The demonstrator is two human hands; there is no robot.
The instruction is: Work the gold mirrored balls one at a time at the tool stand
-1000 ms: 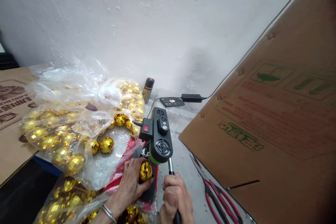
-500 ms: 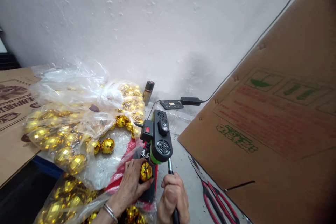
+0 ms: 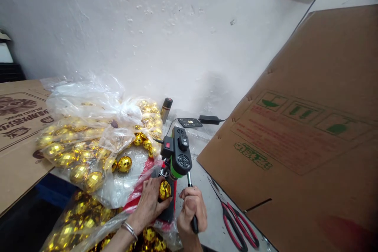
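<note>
My left hand, with a silver bangle at the wrist, is closed round a gold mirrored ball. That ball sits on the dark base of a small black and green bench drill press, just below its head. A dark slot or gap shows on the ball's upper side. My right hand is wrapped round the black-gripped lever of the press. Whether a bit touches the ball is hidden under the head. More gold balls lie to the left in clear plastic bags.
Red-handled scissors lie open on the grey table right of the press. A large cardboard box leans along the right side. Behind stand a spray can and a black power adapter with its cord. Another carton lies left.
The lever's grip in my right hand has swung, its end now pointing out toward me. The press head sits slightly lower in view. My view has shifted, showing a wall socket at top right.
</note>
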